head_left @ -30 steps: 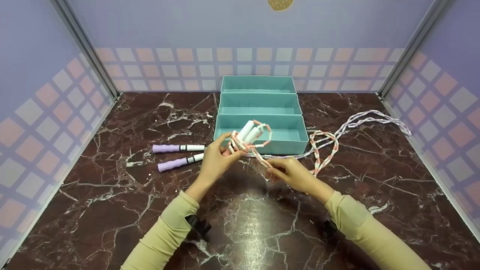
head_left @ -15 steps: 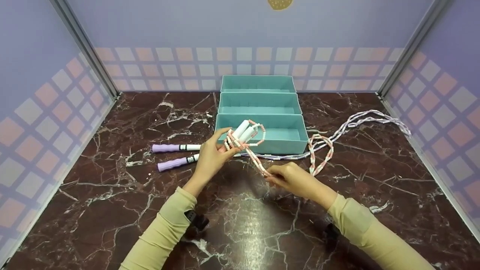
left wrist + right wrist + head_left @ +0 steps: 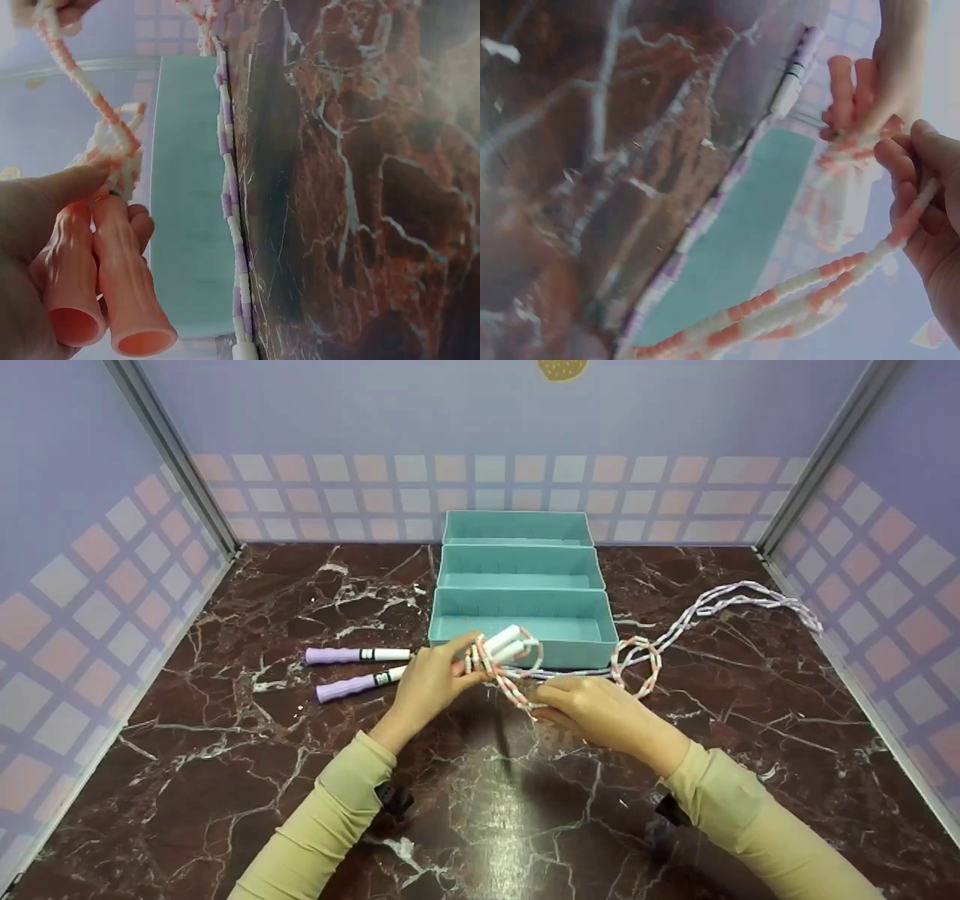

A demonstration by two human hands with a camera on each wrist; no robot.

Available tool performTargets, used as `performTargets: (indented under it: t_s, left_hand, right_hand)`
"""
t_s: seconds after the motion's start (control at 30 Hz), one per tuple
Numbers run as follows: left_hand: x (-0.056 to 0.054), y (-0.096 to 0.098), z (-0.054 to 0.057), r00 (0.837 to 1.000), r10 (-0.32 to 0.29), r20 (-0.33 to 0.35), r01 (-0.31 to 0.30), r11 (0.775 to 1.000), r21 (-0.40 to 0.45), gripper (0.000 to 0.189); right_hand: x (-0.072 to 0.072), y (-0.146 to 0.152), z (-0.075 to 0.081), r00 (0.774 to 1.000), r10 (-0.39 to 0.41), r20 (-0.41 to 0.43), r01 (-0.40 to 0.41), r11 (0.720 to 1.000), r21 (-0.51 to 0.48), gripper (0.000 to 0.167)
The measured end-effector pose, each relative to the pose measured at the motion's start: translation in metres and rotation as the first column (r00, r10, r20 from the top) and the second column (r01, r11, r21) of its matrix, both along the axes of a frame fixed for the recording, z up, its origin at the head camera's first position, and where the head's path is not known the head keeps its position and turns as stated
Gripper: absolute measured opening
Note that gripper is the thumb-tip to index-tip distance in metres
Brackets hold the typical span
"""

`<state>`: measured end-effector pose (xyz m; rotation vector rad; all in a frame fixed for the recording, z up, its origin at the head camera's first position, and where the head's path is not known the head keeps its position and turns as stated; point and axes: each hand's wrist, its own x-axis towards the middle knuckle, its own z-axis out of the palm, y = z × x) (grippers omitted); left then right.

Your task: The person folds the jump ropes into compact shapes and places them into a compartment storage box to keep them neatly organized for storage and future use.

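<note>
My left hand (image 3: 431,682) grips both handles of a pink-and-white beaded jump rope. The coral grips (image 3: 124,277) lie side by side under the thumb in the left wrist view, and their white ends (image 3: 502,640) point away toward the boxes. Several turns of the beaded cord (image 3: 855,154) wrap around the handles. With fingers curled, my right hand (image 3: 596,712) pinches the cord a short way to the right of the handles. From there the cord trails off as a loop (image 3: 657,664) on the right. Its far end is hidden in the head view.
Three teal boxes (image 3: 525,655) stand in a row behind the hands. A purple-and-white beaded jump rope lies on the marble table (image 3: 300,810): its handles (image 3: 334,656) are left, its cord (image 3: 682,622) runs past the front box to the right. Patterned walls enclose the table.
The handles shifted slightly left, then came back right and lower. My right hand moved a little right and down with the cord, and the trailing loop shrank.
</note>
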<state>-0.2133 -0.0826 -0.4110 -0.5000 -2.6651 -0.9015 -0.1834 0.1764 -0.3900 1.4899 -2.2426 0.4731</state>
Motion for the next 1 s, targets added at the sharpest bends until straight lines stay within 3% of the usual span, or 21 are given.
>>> performTargets:
  t_s: [0.1,0.27,0.4,0.57,0.67,0.83,1.0]
  left_hand:
    - [0.004,0.003,0.001,0.998,-0.065,0.027,0.067,0.993,-0.097,0.064]
    - [0.010,0.008,0.000,0.985,-0.164,0.050,0.171,0.956,-0.240,0.063]
    - [0.015,0.012,-0.001,0.962,-0.258,0.093,0.274,0.908,-0.317,0.063]
    - [0.023,0.016,-0.001,0.912,-0.382,0.147,0.409,0.849,-0.334,0.061]
    - [0.027,0.018,-0.001,0.879,-0.446,0.167,0.476,0.818,-0.322,0.059]
    - [0.031,0.021,-0.003,0.831,-0.521,0.198,0.556,0.791,-0.256,0.045]
    - [0.034,0.021,-0.008,0.784,-0.594,0.181,0.615,0.782,-0.097,0.036]
  right_hand:
    - [0.000,-0.001,0.006,0.997,-0.003,-0.076,0.004,1.000,0.009,0.008]
    - [-0.002,-0.003,0.010,0.989,-0.005,-0.145,0.010,0.999,0.032,0.012]
    - [-0.005,-0.003,0.012,0.996,0.009,-0.092,-0.007,1.000,0.022,0.010]
    - [-0.007,-0.002,0.014,1.000,-0.008,0.030,0.007,1.000,0.019,0.003]
    - [-0.011,-0.001,0.014,0.992,0.002,0.130,-0.004,1.000,0.019,0.007]
    - [-0.021,-0.001,0.011,0.939,0.081,0.334,-0.074,0.997,-0.033,0.010]
    - [-0.030,0.001,0.005,0.865,0.084,0.494,-0.048,0.995,-0.085,0.011]
